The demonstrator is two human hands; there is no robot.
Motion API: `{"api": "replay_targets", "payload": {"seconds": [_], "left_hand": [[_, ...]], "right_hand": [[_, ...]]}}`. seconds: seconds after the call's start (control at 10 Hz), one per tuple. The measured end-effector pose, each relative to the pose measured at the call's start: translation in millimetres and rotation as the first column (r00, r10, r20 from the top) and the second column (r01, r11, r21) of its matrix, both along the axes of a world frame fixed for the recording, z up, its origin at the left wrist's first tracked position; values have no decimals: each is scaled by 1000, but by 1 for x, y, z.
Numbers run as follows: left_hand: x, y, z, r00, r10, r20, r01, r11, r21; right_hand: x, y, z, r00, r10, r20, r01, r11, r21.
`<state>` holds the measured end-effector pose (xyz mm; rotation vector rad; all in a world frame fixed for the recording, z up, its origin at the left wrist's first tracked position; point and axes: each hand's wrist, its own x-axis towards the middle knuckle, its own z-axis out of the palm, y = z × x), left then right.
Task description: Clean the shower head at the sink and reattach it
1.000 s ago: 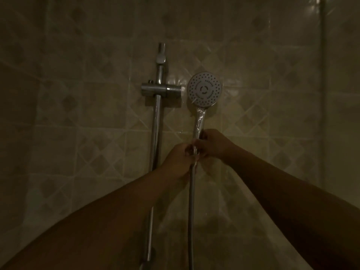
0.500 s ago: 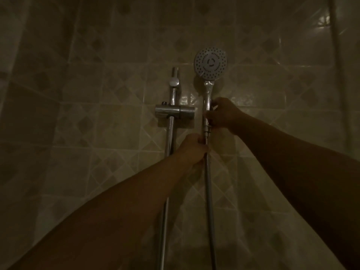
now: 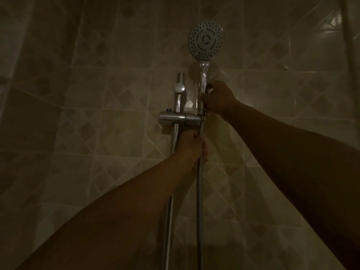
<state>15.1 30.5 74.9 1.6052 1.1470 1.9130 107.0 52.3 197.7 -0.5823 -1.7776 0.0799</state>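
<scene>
Raised since a moment ago, the shower head (image 3: pixel 206 40) now stands upright above and right of the bracket (image 3: pixel 180 118) on the rail (image 3: pixel 169 201), with its hose nut just beside the bracket's right end. The right hand (image 3: pixel 218 98) curls round its lower handle. The left hand (image 3: pixel 191 144) grips the hose (image 3: pixel 199 191) just under the bracket. A dim tiled wall (image 3: pixel 97 94) stands behind.
</scene>
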Motion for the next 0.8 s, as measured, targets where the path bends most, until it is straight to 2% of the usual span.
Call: {"api": "replay_targets", "payload": {"seconds": [0.2, 0.3, 0.4, 0.5, 0.6, 0.7, 0.8], "left_hand": [[10, 12, 5, 985, 82, 149, -91, 994, 54], [12, 14, 10, 949, 101, 300, -123, 991, 58], [10, 15, 9, 951, 111, 289, -136, 988, 69], [8, 17, -9, 974, 137, 182, -152, 986, 70], [5, 17, -22, 978, 157, 138, -169, 982, 81], [5, 14, -26, 978, 181, 107, -190, 978, 84], [1, 11, -41, 976, 211, 49, -213, 976, 36]], "right_hand": [[-2, -1, 12, 998, -53, -34, 54, 998, 39], [-9, -4, 13, 997, -6, -80, 6, 1000, 2], [-15, -8, 11, 998, 13, -61, -13, 1000, 14], [-16, -3, -1, 999, -7, 34, 5, 998, 60], [-17, 3, -16, 999, -49, -17, 51, 992, 114], [-17, 6, -22, 998, -57, -34, 59, 996, 72], [-13, 4, -38, 994, -107, 27, 106, 994, 30]]}}
